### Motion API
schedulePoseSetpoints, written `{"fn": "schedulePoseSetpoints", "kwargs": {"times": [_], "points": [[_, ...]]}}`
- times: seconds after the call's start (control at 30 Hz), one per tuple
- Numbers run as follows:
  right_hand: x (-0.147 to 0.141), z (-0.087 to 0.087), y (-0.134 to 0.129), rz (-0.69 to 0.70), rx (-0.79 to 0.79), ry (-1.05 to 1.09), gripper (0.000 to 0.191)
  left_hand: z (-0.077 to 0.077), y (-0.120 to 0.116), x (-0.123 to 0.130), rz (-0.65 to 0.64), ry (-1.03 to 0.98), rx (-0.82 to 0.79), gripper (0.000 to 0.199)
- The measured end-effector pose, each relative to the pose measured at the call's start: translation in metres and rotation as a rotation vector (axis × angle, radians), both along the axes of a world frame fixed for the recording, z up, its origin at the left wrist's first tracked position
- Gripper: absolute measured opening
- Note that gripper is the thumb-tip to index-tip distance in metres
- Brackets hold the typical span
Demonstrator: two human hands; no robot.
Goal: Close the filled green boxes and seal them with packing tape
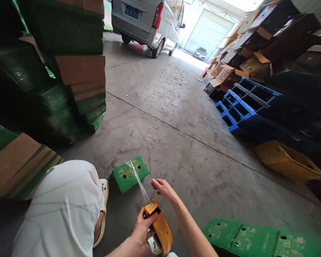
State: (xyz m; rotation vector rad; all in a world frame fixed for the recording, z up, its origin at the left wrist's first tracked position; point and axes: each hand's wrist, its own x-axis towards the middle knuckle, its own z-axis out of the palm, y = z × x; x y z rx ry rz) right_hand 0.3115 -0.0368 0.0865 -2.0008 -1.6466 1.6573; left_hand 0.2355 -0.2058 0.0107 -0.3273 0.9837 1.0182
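My left hand (143,228) is wrapped round an orange handheld tool (162,230) at the lower middle. Thin whitish strands (141,185) stretch from the tool's tip up to a green box (131,174) lying on the floor, and pass over its top. That box has gold print and two dark holes. My right hand (164,190) hovers just right of the strands, above the tool, its fingers apart with nothing in them.
Stacked green cartons (81,71) rise on the left. More green boxes (256,239) lie at the lower right. Blue pallets (242,103), a yellow sack (289,160) and piled cartons stand right. A van (147,21) is parked ahead. My knee (61,210) is at the lower left.
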Motion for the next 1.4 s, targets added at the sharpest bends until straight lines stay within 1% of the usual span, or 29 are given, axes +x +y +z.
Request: {"fn": "schedulePoseSetpoints", "kwargs": {"times": [0.1, 0.17, 0.27, 0.4, 0.47, 0.53, 0.63, 0.7, 0.77, 0.83, 0.9, 0.93, 1.0, 1.03, 1.07, 1.13, 1.2, 1.27, 1.33, 1.4], "points": [[-0.044, -0.035, 0.015, -0.04, -0.11, 0.047, 0.039, -0.009, 0.0, 0.001, -0.022, -0.022, 0.06, 0.081], [-0.059, -0.052, 0.019, -0.072, -0.17, 0.07, 0.036, -0.008, 0.001, 0.002, -0.021, -0.011, 0.081, 0.082], [-0.063, -0.071, 0.024, -0.139, -0.198, 0.096, 0.03, -0.004, 0.003, 0.001, -0.032, -0.026, 0.094, 0.08], [-0.058, -0.09, 0.025, -0.235, -0.138, 0.078, 0.028, -0.003, 0.003, -0.004, -0.034, -0.046, 0.083, 0.081], [-0.057, -0.096, 0.023, -0.266, -0.103, 0.05, 0.028, -0.006, 0.002, -0.005, -0.037, -0.047, 0.058, 0.081], [-0.056, -0.098, 0.019, -0.277, -0.082, 0.036, 0.026, -0.01, 0.0, -0.005, -0.047, -0.053, 0.044, 0.081], [-0.047, -0.089, 0.012, -0.255, -0.09, 0.06, 0.025, -0.014, -0.002, -0.002, -0.034, -0.054, 0.043, 0.087], [-0.032, -0.076, 0.009, -0.246, -0.089, 0.064, 0.034, -0.015, -0.003, 0.0, -0.028, -0.045, 0.041, 0.091], [-0.008, -0.059, 0.005, -0.224, -0.079, -0.004, 0.048, -0.013, -0.004, -0.001, -0.052, -0.05, 0.054, 0.092], [0.024, -0.04, -0.005, -0.156, -0.144, -0.105, 0.06, -0.01, -0.004, -0.004, -0.08, -0.068, 0.078, 0.091], [0.058, -0.023, -0.025, -0.073, -0.3, -0.152, 0.073, -0.006, -0.003, -0.007, -0.081, -0.084, 0.095, 0.089], [0.074, -0.015, -0.04, -0.049, -0.382, -0.132, 0.079, -0.004, -0.003, -0.008, -0.076, -0.086, 0.099, 0.089], [0.097, -0.003, -0.075, -0.061, -0.473, -0.015, 0.085, -0.002, -0.003, -0.009, -0.074, -0.089, 0.1, 0.087], [0.103, 0.002, -0.095, -0.083, -0.481, 0.075, 0.086, -0.001, -0.003, -0.01, -0.078, -0.091, 0.101, 0.086], [0.106, 0.005, -0.113, -0.118, -0.46, 0.15, 0.084, -0.001, -0.003, -0.011, -0.084, -0.093, 0.101, 0.085], [0.102, 0.01, -0.143, -0.199, -0.405, 0.251, 0.08, 0.0, -0.003, -0.013, -0.101, -0.091, 0.112, 0.083], [0.09, 0.014, -0.159, -0.253, -0.388, 0.297, 0.077, 0.002, -0.003, -0.019, -0.123, -0.087, 0.151, 0.082], [0.08, 0.021, -0.162, -0.28, -0.378, 0.32, 0.075, 0.005, -0.002, -0.027, -0.182, -0.044, 0.2, 0.077], [0.076, 0.032, -0.158, -0.285, -0.341, 0.311, 0.073, 0.008, 0.0, -0.039, -0.288, 0.028, 0.256, 0.073], [0.077, 0.044, -0.151, -0.281, -0.3, 0.287, 0.073, 0.01, 0.003, -0.051, -0.393, 0.037, 0.33, 0.071]]}}
